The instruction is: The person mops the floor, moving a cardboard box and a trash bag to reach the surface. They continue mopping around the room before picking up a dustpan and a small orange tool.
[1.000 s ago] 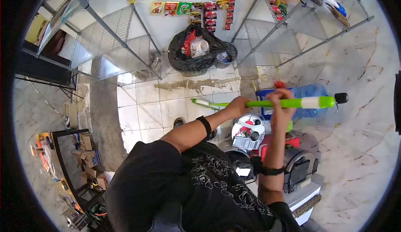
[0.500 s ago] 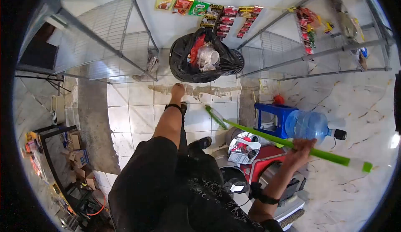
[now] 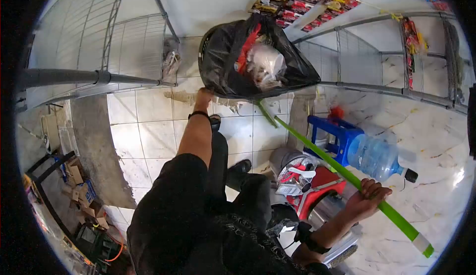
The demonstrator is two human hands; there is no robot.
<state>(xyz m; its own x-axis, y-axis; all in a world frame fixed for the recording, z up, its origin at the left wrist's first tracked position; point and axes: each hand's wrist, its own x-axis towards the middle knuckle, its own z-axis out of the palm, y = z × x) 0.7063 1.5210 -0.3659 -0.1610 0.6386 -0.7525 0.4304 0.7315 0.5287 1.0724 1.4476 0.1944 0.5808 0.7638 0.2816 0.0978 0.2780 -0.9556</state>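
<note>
Gripping the green broom (image 3: 322, 152) in our right hand (image 3: 369, 199), we have our left hand (image 3: 204, 96) at the black bag (image 3: 222, 62) (whether pinching, we can't tell).

I have two hands: my right hand (image 3: 371, 196) wraps one broom (image 3: 338, 166), and my left hand (image 3: 204, 96) is at the near edge of one bag (image 3: 220, 64). Just beyond my right grip are one jug (image 3: 372, 154) and one stool (image 3: 344, 137). Two shoes (image 3: 239, 170) show between my hands, and two racks (image 3: 62, 78) stand past them, one per side.
</note>
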